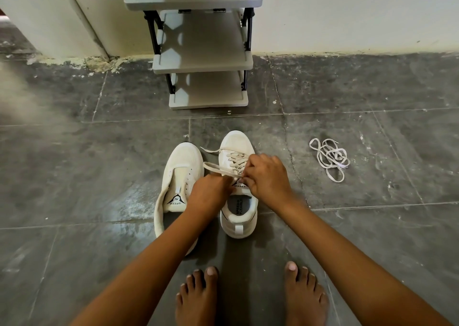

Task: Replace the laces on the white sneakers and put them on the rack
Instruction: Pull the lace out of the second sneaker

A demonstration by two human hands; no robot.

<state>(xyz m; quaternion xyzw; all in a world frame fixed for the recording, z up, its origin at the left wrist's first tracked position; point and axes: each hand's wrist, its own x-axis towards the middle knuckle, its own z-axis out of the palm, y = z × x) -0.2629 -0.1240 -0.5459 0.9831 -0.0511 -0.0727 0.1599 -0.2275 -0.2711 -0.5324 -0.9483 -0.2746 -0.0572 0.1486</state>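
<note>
Together, two white sneakers stood side by side on the dark stone-tile floor (99, 166), just in front of the grey plastic rack (203, 60) with its flat tiers. The right sneaker (238, 216) was laced; the left sneaker (177, 174) lay unlaced beside it. One loose lace (329, 159), flat and tangled, lay well right of the right sneaker. Over its tongue, the left hand (210, 196) and right hand (267, 176) curled, each pinching the threaded lace (216, 168). Two bare feet (248, 298) stood nearest.
</note>
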